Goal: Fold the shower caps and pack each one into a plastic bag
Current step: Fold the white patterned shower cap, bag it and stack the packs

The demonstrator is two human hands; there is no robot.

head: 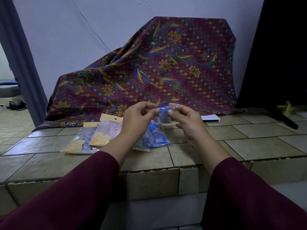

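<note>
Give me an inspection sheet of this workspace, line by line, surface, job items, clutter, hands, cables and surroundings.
Surface: tiled ledge, bare at the right.
Job's things: clear bag with a blue shower cap held above the ledge; two packed bags with yellow headers lying at the left; blue floral packed bag under the hands.
Clutter: white flat object by the cloth; yellowish item at far right, too dim to identify.
Grippers: left hand and right hand both pinch the bag's top.
Cables: thin wire down the wall.
Surroundings: patterned maroon cloth draped behind; doorway at the left.
</note>
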